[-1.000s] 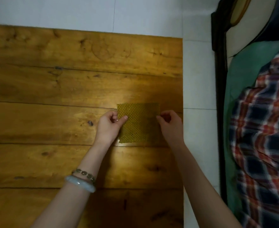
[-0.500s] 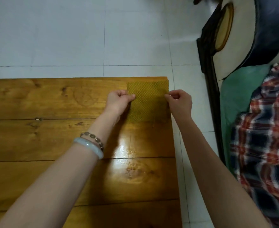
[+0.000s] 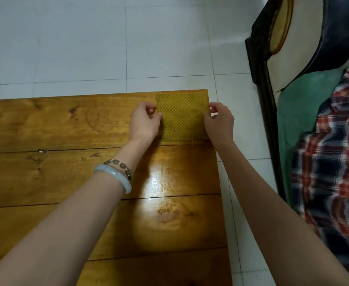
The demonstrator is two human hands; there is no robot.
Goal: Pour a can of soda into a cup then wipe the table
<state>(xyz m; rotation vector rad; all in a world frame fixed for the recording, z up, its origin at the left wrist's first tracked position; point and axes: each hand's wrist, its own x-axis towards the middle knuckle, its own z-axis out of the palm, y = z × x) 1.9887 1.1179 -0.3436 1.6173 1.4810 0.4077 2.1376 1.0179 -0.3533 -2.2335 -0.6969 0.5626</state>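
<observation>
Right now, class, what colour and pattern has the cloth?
Mustard yellow cloth, fine checked weave, seen from the head view.

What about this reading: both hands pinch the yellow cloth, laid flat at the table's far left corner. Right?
No, wrong corner. The head view shows the yellow cloth lying flat at the far right corner of the table. The left hand and right hand do each pinch a side edge of it.
</observation>
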